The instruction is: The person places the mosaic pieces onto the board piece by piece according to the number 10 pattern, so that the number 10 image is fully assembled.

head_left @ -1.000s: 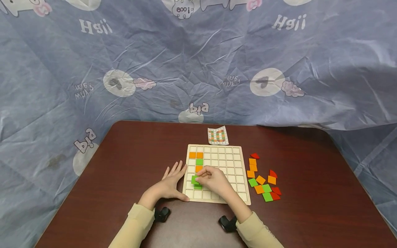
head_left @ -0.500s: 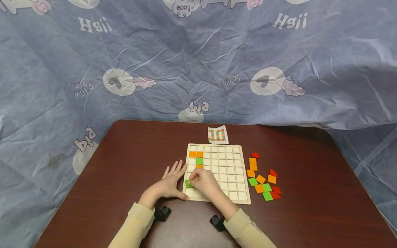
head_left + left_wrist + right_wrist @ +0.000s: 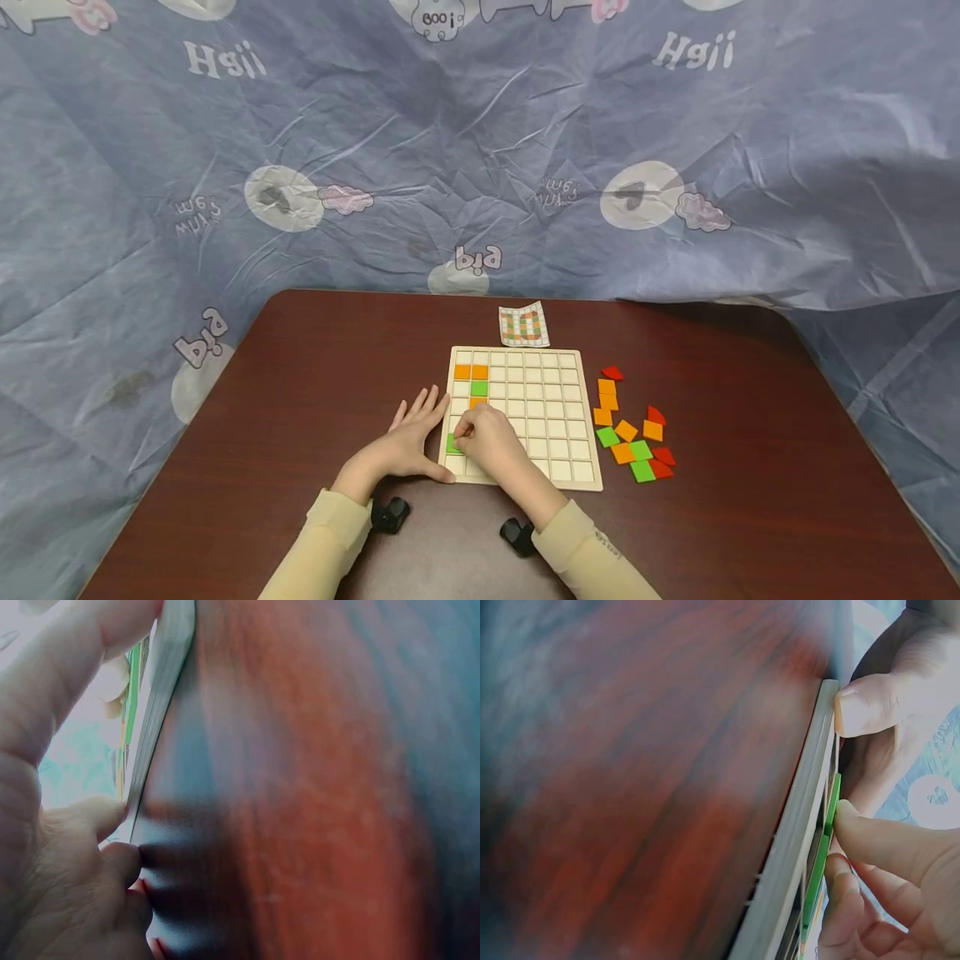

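Observation:
My left hand (image 3: 405, 446) lies with fingers spread beside a pale wooden grid board (image 3: 591, 446). Its thumb touches the near left corner, and the fingertips reach the left edge. Over the board's left columns, my right hand (image 3: 495, 450) pinches a square green tile (image 3: 452, 444) at a left-column cell. In the right wrist view the thumb presses on that green tile (image 3: 832, 801), with a second green tile (image 3: 815, 881) right beside it. Two orange tiles (image 3: 471, 372), a green tile (image 3: 479, 388) and a partly covered orange tile (image 3: 477, 403) sit in cells farther up.
Loose orange tiles (image 3: 607, 402), green tiles (image 3: 642, 472) and red quarter-round pieces (image 3: 656, 415) lie right of the board. Behind it is a paper pattern card (image 3: 523, 325) with a coloured grid. A patterned blue cloth (image 3: 480, 167) hangs behind the dark wooden table (image 3: 360, 358).
My right hand has moved left with the green tile, from above the second column down to the left column. The left hand has stayed at the board's edge.

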Demonstrator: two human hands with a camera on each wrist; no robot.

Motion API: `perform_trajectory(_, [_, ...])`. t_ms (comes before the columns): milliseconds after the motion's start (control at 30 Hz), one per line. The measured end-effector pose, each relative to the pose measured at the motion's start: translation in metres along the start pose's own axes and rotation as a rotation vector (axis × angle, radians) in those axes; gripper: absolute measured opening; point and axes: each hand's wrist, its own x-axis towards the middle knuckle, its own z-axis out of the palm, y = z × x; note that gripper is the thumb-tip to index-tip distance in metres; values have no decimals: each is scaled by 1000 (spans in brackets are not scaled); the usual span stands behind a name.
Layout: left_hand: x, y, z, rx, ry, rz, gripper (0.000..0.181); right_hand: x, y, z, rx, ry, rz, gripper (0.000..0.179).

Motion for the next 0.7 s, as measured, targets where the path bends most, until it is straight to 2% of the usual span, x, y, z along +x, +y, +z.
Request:
perform_trajectory(133, [1,0,1,0,-2,0,122,-1,3,-7,44,0,16,6])
perform_trajectory(267, [1,-1,1,-2,1,-4,123,-1,10,-23,146,24,69,6])
perform_trajectory(367, [1,-1,1,-7,4,-3,123,0,19,-42,230,73,140,7])
perform_trajectory(500, [1,-2,1,-11,5,-5,124,-2,37,-77,288,145,250,14])
perform_trajectory(600, [1,-2,2,-6,6,-7,125,-8,55,-103,275,173,297,22])
perform_trajectory(700, [1,-2,2,-5,6,-8,125,-18,77,-125,240,179,308,28])
